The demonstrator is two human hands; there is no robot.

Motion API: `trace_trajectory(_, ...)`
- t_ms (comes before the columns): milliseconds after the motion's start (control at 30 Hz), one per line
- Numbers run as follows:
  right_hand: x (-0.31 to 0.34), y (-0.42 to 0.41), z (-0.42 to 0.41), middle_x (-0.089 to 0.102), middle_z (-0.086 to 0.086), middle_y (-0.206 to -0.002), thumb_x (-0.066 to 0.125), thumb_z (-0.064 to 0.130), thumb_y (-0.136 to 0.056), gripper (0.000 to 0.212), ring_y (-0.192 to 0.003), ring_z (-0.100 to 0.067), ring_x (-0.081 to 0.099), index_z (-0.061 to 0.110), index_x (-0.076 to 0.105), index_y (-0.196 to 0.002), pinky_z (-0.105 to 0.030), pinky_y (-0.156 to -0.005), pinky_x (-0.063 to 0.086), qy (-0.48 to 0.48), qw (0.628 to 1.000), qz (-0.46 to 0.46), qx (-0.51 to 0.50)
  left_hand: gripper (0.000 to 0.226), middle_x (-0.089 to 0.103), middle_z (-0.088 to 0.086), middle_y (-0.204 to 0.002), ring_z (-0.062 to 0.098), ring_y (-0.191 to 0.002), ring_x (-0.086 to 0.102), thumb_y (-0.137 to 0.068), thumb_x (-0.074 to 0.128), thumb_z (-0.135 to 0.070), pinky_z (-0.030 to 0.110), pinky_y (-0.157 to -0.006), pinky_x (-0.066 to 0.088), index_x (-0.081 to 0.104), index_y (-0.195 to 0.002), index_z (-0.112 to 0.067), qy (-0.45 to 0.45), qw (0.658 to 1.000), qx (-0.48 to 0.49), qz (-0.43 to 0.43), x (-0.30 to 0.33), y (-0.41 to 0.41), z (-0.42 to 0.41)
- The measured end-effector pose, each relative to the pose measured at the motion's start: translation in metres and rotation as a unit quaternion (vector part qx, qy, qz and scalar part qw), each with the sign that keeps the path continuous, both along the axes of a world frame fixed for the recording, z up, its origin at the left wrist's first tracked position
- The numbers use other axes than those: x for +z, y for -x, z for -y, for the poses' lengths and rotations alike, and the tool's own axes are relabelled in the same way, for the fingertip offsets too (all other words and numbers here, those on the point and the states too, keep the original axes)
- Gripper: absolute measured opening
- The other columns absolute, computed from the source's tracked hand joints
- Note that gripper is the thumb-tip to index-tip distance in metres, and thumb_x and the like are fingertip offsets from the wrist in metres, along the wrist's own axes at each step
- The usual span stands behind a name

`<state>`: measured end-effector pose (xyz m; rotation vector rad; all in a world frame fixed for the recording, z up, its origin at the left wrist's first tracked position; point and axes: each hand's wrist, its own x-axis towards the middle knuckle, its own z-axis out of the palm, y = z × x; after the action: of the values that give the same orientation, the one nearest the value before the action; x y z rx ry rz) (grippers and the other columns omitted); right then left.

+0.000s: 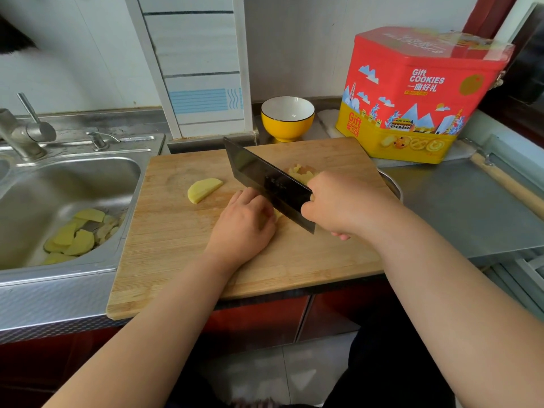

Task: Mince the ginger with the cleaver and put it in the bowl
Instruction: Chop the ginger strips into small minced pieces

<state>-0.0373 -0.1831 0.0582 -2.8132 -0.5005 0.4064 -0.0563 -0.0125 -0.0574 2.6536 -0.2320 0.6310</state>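
Chopping: right hand [338, 207] grips cleaver [265, 179], fingers wrapped round the handle
Left hand [245, 228]: fingers curled, pinning ginger [277, 214] on cutting board [182, 260]
Bowl [287, 117]: behind board

Home kitchen: steel sink [88, 172], faucet [20, 134], wooden cutting board [176, 245], countertop [459, 207].

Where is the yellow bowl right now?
In the head view the yellow bowl stands on the counter just beyond the far edge of the cutting board, left of the red cookie tin and beyond the cleaver; it looks empty.
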Motion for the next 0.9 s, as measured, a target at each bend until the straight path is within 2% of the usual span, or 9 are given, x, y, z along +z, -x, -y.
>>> trace_trajectory(167, -0.008, -0.001, -0.008, 0.065, -0.013, -0.08, 0.045, 0.018, -0.097, 0.015, -0.069, -0.027, 0.07, 0.012, 0.053, -0.108, -0.035, -0.061, 0.06, 0.021, 0.999, -0.041, -0.015, 0.007, 0.055, 0.0, -0.093, 0.017, -0.088, 0.048, -0.081, 0.065, -0.02, 0.025, -0.077, 0.041, 0.062, -0.085, -0.015, -0.006, 1.0, 0.002, 0.002, -0.001, -0.002, 0.0)
trace_trajectory(267, -0.014, -0.007, -0.007, 0.06, -0.011, -0.072, 0.046, 0.019, -0.097, 0.015, -0.057, -0.023, 0.062, 0.014, 0.052, -0.109, -0.029, -0.052, 0.054, -0.025, 0.998, -0.05, -0.041, 0.007, 0.055, 0.001, -0.092, 0.021, -0.087, 0.05, -0.079, 0.065, -0.017, 0.025, -0.074, 0.041, 0.061, -0.083, -0.014, -0.005, 1.0, 0.005, 0.011, -0.001, -0.001, 0.001)
trace_trajectory(367, -0.017, -0.011, -0.003, 0.058, -0.01, -0.072, 0.047, 0.021, -0.098, 0.037, -0.055, -0.02, 0.056, 0.012, 0.048, -0.134, -0.028, -0.05, 0.051, -0.077, 0.993, -0.066, -0.062, 0.011, 0.055, 0.0, -0.097, 0.02, -0.089, 0.05, -0.081, 0.065, -0.021, 0.031, -0.074, 0.045, 0.059, -0.09, -0.017, -0.012, 1.0, 0.008, 0.012, 0.0, 0.003, 0.001)
trace_trajectory(467, -0.015, -0.008, 0.002, 0.059, -0.01, -0.071, 0.046, 0.022, -0.099, 0.046, -0.052, -0.018, 0.056, 0.012, 0.041, -0.143, -0.026, -0.047, 0.049, -0.075, 0.994, -0.054, -0.054, 0.017, 0.054, -0.002, -0.101, 0.016, -0.094, 0.05, -0.083, 0.065, -0.028, 0.027, -0.076, 0.043, 0.057, -0.096, -0.021, -0.004, 1.0, 0.015, 0.007, 0.001, 0.006, 0.0)
trace_trajectory(600, -0.006, -0.001, 0.005, 0.059, -0.009, -0.069, 0.045, 0.021, -0.099, 0.045, -0.05, -0.018, 0.056, 0.013, 0.043, -0.142, -0.025, -0.046, 0.046, -0.059, 0.997, -0.033, -0.035, 0.011, 0.055, -0.002, -0.099, 0.016, -0.093, 0.05, -0.082, 0.063, -0.025, 0.027, -0.077, 0.044, 0.059, -0.09, -0.018, 0.001, 1.0, 0.015, 0.009, 0.002, 0.006, 0.002)
trace_trajectory(833, -0.003, 0.004, -0.003, 0.058, -0.009, -0.069, 0.045, 0.022, -0.097, 0.021, -0.051, -0.019, 0.057, 0.012, 0.054, -0.114, -0.025, -0.045, 0.046, -0.017, 1.0, -0.018, -0.01, 0.006, 0.057, 0.0, -0.088, 0.018, -0.086, 0.053, -0.08, 0.067, -0.017, 0.025, -0.07, 0.042, 0.063, -0.082, -0.014, 0.012, 0.999, 0.017, 0.026, 0.002, 0.004, 0.001)
trace_trajectory(900, -0.002, 0.003, -0.006, 0.059, -0.01, -0.07, 0.044, 0.022, -0.099, 0.021, -0.052, -0.019, 0.057, 0.012, 0.054, -0.114, -0.025, -0.046, 0.047, 0.0, 1.0, -0.02, -0.007, 0.005, 0.057, 0.0, -0.087, 0.018, -0.085, 0.053, -0.08, 0.068, -0.017, 0.022, -0.071, 0.039, 0.064, -0.082, -0.014, 0.013, 0.999, 0.018, 0.028, 0.001, 0.004, 0.0)
